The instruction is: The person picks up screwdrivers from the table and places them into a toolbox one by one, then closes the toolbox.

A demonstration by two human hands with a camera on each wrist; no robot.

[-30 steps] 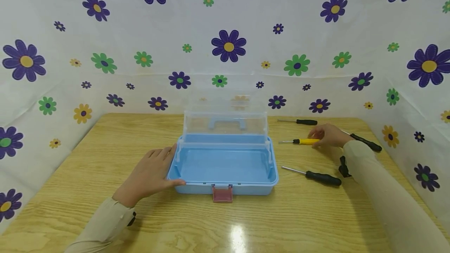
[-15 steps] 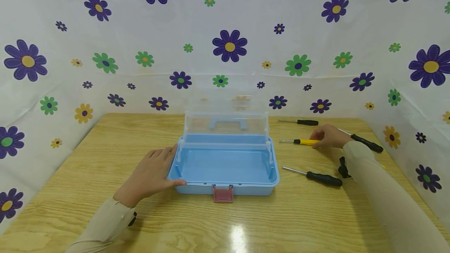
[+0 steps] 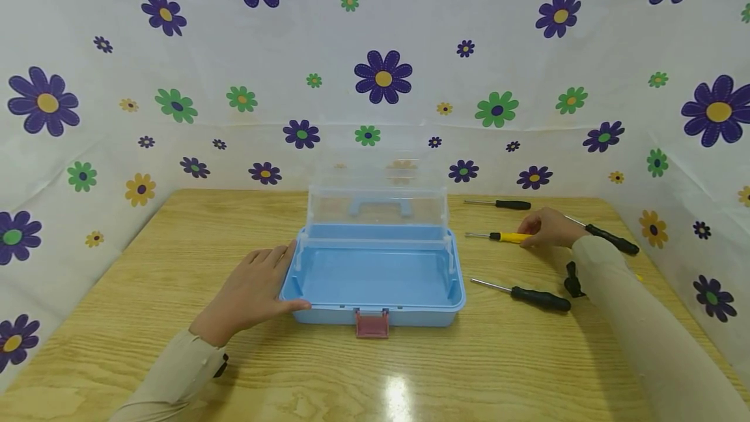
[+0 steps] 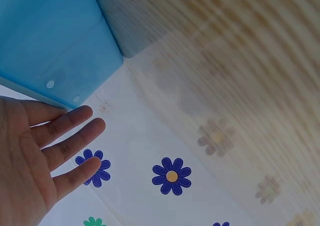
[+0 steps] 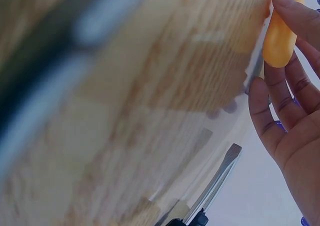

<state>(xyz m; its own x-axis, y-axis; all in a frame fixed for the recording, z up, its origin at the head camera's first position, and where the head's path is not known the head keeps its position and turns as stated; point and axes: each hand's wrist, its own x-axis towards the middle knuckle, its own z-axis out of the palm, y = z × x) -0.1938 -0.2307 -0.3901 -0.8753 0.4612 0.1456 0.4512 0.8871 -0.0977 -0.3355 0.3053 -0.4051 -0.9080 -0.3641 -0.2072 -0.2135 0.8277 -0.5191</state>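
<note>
- Yellow-handled screwdriver (image 3: 506, 237) with a black collar and slim metal shaft is pinched at the handle's end by a person's right hand (image 3: 549, 228), thumb against fingers. It lies to the right of the box, shaft pointing left; whether it touches the table cannot be told.
- Nearest that hand, a slim black-handled screwdriver (image 3: 511, 204) lies behind it, and a thick black-handled screwdriver (image 3: 611, 238) slants away just beyond the wrist.
- In front, a large black-handled screwdriver (image 3: 534, 296) with a metal shaft rests diagonally near the box's front right corner.
- At centre, a rectangular light-blue plastic box (image 3: 328, 315) sits with its clear plastic lid (image 3: 334, 213) raised at the back and a translucent pink latch (image 3: 372, 325) hanging at the front.
- The left hand (image 3: 249, 288), fingers extended, rests against the box's left side, thumb at the front corner.
- Beneath everything spreads a wood-grain table (image 3: 146, 266), backed by white cloth (image 3: 234, 38) printed with purple, green and yellow flowers.
</note>
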